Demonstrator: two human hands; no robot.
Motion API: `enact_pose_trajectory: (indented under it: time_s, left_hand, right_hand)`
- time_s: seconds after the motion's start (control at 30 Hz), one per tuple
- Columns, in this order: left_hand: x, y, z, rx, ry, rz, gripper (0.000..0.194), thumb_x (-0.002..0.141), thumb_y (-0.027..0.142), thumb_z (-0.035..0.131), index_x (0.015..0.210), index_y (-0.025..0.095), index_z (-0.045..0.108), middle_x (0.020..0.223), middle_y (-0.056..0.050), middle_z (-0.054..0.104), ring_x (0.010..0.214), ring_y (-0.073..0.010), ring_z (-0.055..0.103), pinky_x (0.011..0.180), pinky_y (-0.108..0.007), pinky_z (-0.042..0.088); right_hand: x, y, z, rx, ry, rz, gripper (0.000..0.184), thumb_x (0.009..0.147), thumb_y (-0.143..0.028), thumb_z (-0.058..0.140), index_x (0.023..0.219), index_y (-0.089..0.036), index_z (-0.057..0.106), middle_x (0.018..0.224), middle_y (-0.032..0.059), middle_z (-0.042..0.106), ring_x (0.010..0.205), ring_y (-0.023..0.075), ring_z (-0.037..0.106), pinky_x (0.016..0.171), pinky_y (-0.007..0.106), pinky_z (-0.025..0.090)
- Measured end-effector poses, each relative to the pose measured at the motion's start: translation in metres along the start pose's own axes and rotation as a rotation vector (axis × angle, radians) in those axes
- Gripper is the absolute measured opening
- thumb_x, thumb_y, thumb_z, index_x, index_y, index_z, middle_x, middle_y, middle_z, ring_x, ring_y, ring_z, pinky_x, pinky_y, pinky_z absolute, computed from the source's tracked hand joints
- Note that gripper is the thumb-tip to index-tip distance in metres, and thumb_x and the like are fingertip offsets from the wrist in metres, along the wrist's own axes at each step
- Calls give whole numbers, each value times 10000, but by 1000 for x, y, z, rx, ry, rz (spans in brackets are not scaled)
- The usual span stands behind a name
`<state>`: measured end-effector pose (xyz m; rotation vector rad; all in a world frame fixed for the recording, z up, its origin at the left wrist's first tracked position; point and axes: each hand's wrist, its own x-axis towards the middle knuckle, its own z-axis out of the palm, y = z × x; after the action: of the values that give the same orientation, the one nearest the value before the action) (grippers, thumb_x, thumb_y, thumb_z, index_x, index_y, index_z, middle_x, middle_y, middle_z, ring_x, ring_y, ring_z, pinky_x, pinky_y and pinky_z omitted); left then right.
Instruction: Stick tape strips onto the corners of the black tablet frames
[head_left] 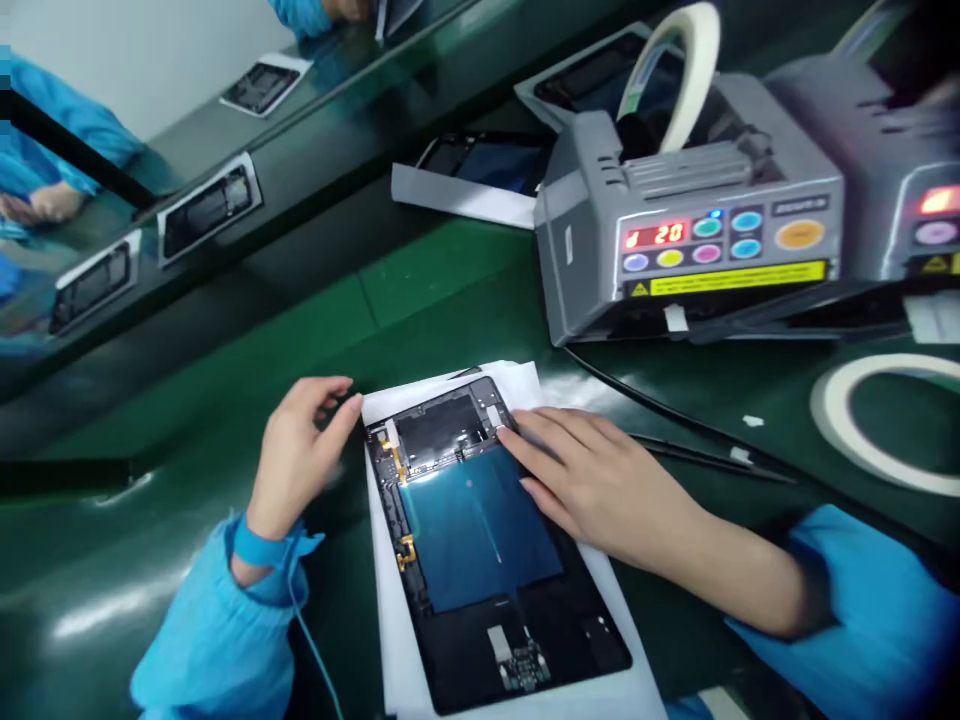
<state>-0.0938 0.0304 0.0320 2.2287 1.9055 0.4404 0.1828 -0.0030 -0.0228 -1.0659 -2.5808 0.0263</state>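
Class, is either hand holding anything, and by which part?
Nothing is clearly held. The right hand rests its fingers on the upper right edge of the open tablet, without visible grip; the left hand looks empty, beside the upper left corner.

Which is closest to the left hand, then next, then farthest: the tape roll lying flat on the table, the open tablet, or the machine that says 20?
From the left hand, in the head view:
1. Open tablet: just to its right.
2. Machine that says 20: farther right and behind the tablet.
3. Flat tape roll: far right.
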Motion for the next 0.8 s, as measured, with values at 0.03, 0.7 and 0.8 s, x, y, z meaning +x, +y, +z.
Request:
enact_pose_trajectory:
  time_s: [0.03, 0.7, 0.8]
  left_hand:
    - [0, -6, -4, 5, -43, 3, 188, 908, 310, 534, 1014, 185, 626, 936, -42, 655, 791, -166, 608, 707, -301, 505]
    - [-83, -29, -37, -951, 192, -572, 357, 799, 385, 632, 1078, 162, 626, 924, -47, 712, 780, -170, 667, 696, -294, 534]
    - [-107, -105, -79, -582, 354, -628, 268, 893, 350, 526, 1085, 192, 628, 903, -12, 704, 810, -169, 672, 735, -339, 545]
  right_hand:
    - [-1, 0, 0, 11, 11, 3, 361, 921, -248, 440, 1230, -129, 584, 1227, 122, 583, 1094, 265, 518, 901, 391, 428]
    - [-3, 1, -12, 88, 205, -140, 427, 916, -281, 503, 1322, -151, 461, 1166, 129, 610, 1012, 253, 588, 861, 389, 479]
    - [43, 6, -15, -79, 247, -86, 393, 891, -268, 541, 1270, -166, 518, 1124, 118, 640, 957, 260, 600, 800, 372, 483]
